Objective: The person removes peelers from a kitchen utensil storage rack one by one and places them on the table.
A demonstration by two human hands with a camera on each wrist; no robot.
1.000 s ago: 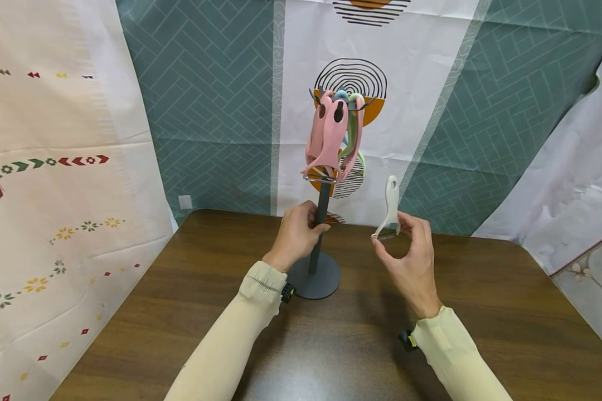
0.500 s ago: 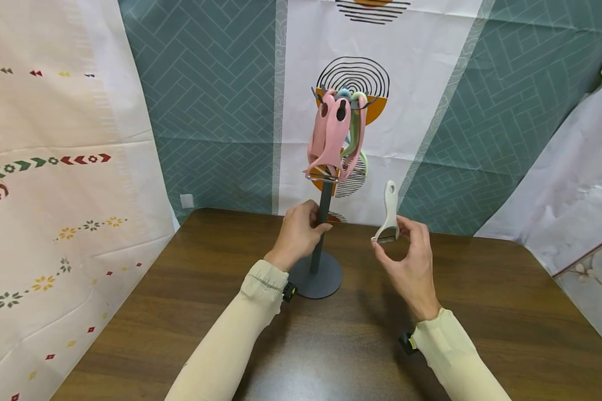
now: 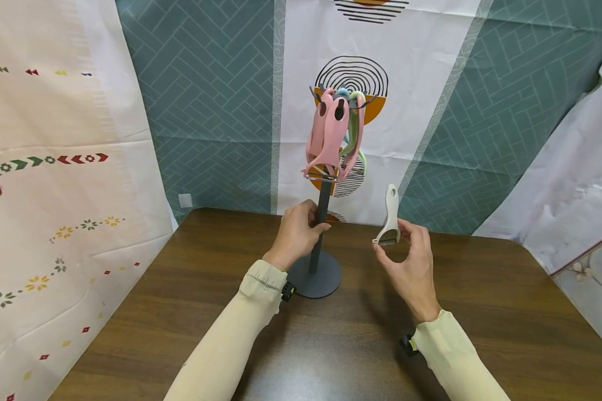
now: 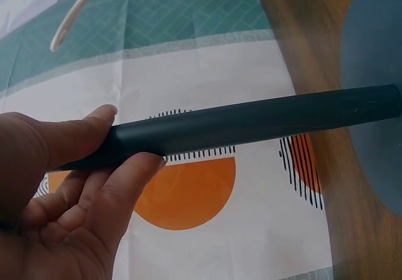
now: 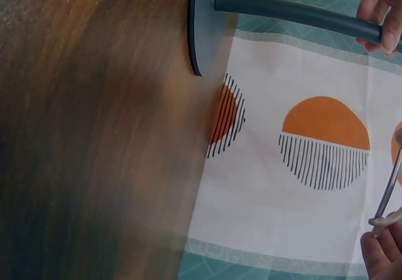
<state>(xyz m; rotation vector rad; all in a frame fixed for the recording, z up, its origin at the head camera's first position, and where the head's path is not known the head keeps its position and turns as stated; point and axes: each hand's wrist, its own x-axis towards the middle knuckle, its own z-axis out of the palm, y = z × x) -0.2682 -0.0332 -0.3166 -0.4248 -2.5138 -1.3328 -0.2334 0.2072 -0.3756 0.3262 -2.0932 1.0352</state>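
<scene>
My left hand (image 3: pixel 296 233) grips the dark grey post of a round-based stand (image 3: pixel 321 278), fingers and thumb around it in the left wrist view, where the post (image 4: pixel 251 122) runs across. Pink, green and blue peelers (image 3: pixel 335 131) hang from hooks at the stand's top. To the right of the stand, my right hand (image 3: pixel 412 264) pinches a white Y-shaped peeler (image 3: pixel 392 206) by its blade end, handle pointing up, apart from the stand. Only the blade end of this peeler (image 5: pixel 391 189) shows at the right edge of the right wrist view.
The stand rests on a brown wooden table (image 3: pixel 205 267). Behind it hangs a patterned teal and white cloth (image 3: pixel 215 111), with a cream cloth (image 3: pixel 65 184) along the left side.
The white peeler has dropped slightly with my right hand, and its blade end has tilted a little. My left hand keeps the same hold on the post.
</scene>
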